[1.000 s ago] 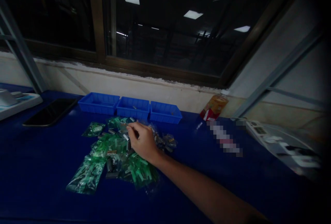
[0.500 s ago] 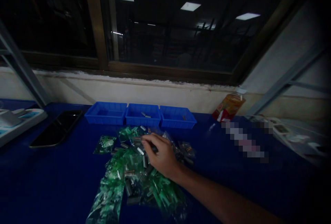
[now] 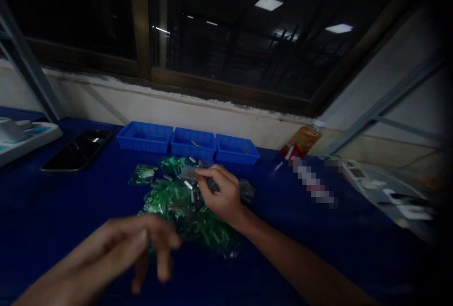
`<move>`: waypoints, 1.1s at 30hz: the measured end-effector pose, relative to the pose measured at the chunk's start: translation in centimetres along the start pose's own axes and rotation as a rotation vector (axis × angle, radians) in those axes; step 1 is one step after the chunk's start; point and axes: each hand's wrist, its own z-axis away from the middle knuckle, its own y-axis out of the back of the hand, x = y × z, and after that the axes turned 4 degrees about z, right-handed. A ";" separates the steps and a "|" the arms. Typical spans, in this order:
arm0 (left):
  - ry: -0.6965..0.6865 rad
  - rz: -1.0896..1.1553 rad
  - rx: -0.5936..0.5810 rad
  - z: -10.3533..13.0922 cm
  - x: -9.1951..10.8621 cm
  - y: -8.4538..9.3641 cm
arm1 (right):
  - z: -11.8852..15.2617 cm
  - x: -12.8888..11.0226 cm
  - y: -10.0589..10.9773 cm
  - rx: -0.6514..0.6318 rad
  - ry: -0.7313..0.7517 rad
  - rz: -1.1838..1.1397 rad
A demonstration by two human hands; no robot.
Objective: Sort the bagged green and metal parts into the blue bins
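Note:
My right hand (image 3: 224, 195) is closed in a pinch over the far part of a pile of small plastic bags. Between thumb and forefinger is the edge of a small clear plastic bag (image 3: 188, 172); its contents are too blurred to name. My left hand (image 3: 148, 240) hangs in front of the pile, fingers apart and bent down, holding nothing. Bags of green plastic pieces (image 3: 159, 197) make up much of the pile. Among them lie silvery metal pieces (image 3: 193, 196). One bag of green pieces (image 3: 143, 174) lies apart on the left.
Three blue trays (image 3: 145, 145) stand in a row behind the pile, small pieces in the middle and right ones. A black phone (image 3: 76, 150) and a white device (image 3: 30, 138) lie left. At right are a bottle (image 3: 302, 141) and a white cable (image 3: 406, 129).
My left hand has come into view from the lower left. The right hand stays at the pile, pinching. The whole view has shifted a little.

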 end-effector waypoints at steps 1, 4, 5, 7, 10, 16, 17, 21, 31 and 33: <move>0.054 0.027 0.020 -1.7 0.6 0.6 | 0.1 -0.3 0.1 -0.004 0.026 0.011; 0.411 0.228 0.103 -6.4 2.7 1.5 | 0.3 -0.8 0.6 -0.044 0.089 0.062; 0.484 0.272 0.111 -7.7 3.4 1.4 | 0.3 -0.9 0.7 -0.057 0.107 0.080; 0.483 0.276 0.096 -9.7 4.3 1.1 | 0.2 -1.0 0.9 -0.070 0.132 0.105; 0.376 0.198 0.205 -11.7 4.2 0.8 | -0.3 -1.1 1.2 -0.070 0.073 0.088; -0.042 -0.377 0.409 -14.9 0.8 1.8 | -1.6 -0.5 1.4 -0.142 -0.525 -0.421; -0.129 -0.463 0.304 -15.4 0.1 1.9 | -1.7 -0.2 1.4 -0.149 -0.661 -0.550; -0.341 -0.622 0.064 -16.7 -2.1 1.9 | -1.5 1.1 1.1 -0.059 -0.949 -0.790; 0.051 -0.212 0.020 -15.1 -2.8 1.1 | -0.1 2.4 -0.1 0.002 -0.373 0.018; 0.129 -0.038 0.084 -14.8 -1.6 1.1 | 0.1 2.0 -0.2 -0.052 -0.257 0.079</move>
